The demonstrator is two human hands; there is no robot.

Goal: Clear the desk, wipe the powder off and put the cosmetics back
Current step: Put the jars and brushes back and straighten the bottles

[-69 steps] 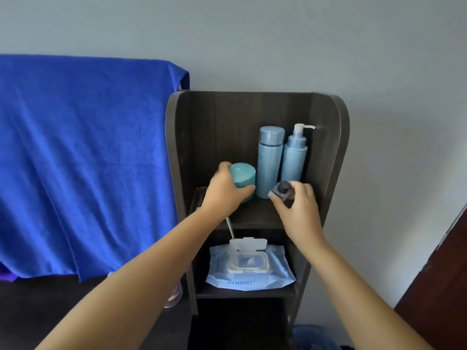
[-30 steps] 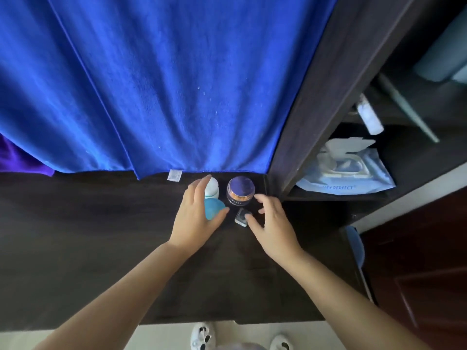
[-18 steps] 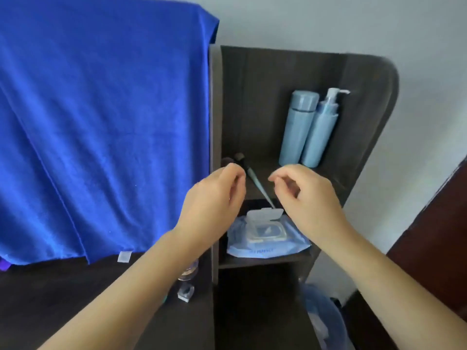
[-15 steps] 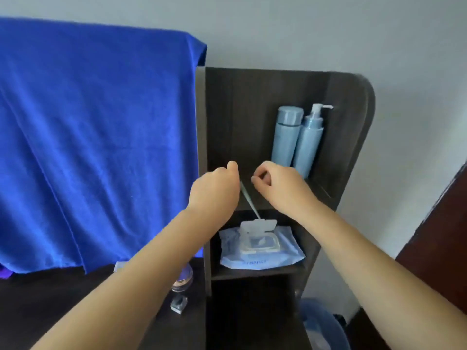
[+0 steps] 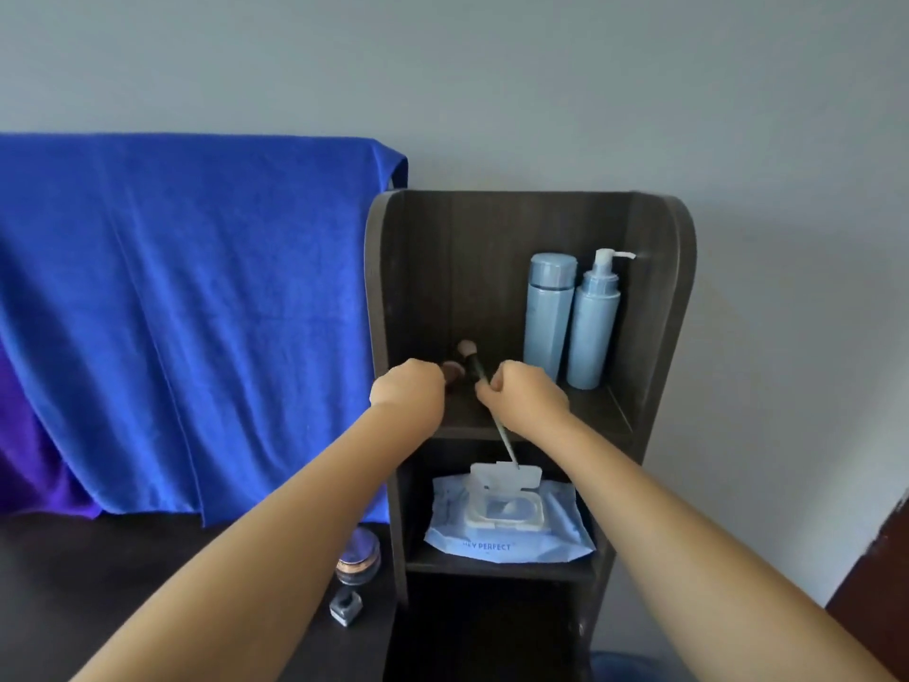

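Observation:
In the head view both of my hands reach into the upper compartment of a dark wooden shelf unit [image 5: 661, 307]. My right hand [image 5: 529, 401] is closed on a long makeup brush [image 5: 472, 361]. Its pale bristle head points up and back, and its thin handle slants down past the shelf edge. My left hand [image 5: 408, 391] is a fist against a second brush with a brown head [image 5: 452, 371], whose handle is hidden in the fist. Two light blue bottles [image 5: 548, 317], one of them with a pump [image 5: 592, 322], stand at the compartment's right rear.
An open pack of wet wipes [image 5: 506, 521] lies on the shelf below. On the dark desk [image 5: 74, 573] beside the unit stand a purple-lidded jar [image 5: 358, 558] and a small square bottle [image 5: 347, 607]. A blue towel [image 5: 187, 307] hangs behind the desk.
A second ago both hands were down at the jars on the desk. They have since risen to the upper shelf and closed around the two brushes lying there.

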